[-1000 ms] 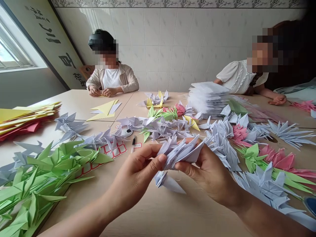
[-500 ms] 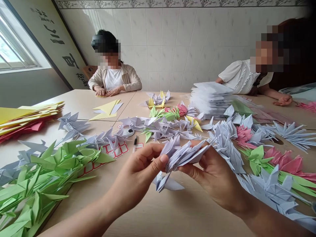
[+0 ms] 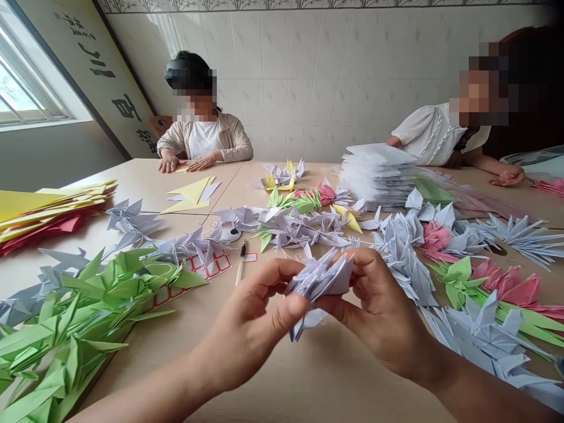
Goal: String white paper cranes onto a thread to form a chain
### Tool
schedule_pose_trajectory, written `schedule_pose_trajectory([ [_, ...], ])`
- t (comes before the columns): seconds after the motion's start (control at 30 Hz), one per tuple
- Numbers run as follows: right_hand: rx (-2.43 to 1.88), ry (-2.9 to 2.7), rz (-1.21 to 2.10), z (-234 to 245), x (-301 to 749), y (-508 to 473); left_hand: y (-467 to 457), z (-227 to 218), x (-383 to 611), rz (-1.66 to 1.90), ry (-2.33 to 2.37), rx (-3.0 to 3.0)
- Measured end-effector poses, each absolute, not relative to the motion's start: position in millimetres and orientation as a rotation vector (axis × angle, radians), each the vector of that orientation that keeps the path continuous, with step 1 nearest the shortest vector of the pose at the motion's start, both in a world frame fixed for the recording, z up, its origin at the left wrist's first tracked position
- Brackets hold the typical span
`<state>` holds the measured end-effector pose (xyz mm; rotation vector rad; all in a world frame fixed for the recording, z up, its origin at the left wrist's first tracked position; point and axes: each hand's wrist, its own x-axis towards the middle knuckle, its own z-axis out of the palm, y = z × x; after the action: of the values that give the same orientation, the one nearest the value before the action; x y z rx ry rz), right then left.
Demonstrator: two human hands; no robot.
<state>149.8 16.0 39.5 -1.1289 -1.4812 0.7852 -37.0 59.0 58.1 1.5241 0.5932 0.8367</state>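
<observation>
Between my two hands is a bundle of pale lavender folded paper cranes [image 3: 324,276], pressed close together, with pointed tips up and one folded piece [image 3: 308,320] hanging below. My left hand [image 3: 259,317] grips its left side, thumb in front and fingers behind. On the other side, my right hand [image 3: 374,311] pinches the bundle between thumb and curled fingers. Just beyond lie more lavender paper cranes [image 3: 304,226] in a row. A pen [image 3: 242,261] rests on the table left of the bundle.
Green folded papers [image 3: 88,317] heap at the left, below yellow and red sheets [image 3: 53,208]. White packets [image 3: 376,176] are stacked at the back. Pink folded papers [image 3: 506,282] and pale blue cranes [image 3: 489,335] lie right. Two people [image 3: 205,135] sit across the table [image 3: 308,382].
The bundle has turned in my hands and looks more compact, its right tips now tucked near my right fingers. Across the table, the left person's hands have moved apart slightly.
</observation>
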Motion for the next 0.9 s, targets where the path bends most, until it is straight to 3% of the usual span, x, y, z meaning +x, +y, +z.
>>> schedule_pose_trajectory([
  [0.27,-1.085,-1.388,1.31,51,152,16,63,52,-30,0.772,0.655,1.592],
  [0.33,-1.143,-1.521,1.257,51,156,17,62,52,-29,0.745,0.681,1.614],
  [0.57,-1.257,-1.849,0.609,46,161,17,57,54,-27,0.736,0.711,1.693],
  [0.9,-1.037,-1.849,0.818,53,155,12,58,62,-33,0.425,0.685,1.735],
])
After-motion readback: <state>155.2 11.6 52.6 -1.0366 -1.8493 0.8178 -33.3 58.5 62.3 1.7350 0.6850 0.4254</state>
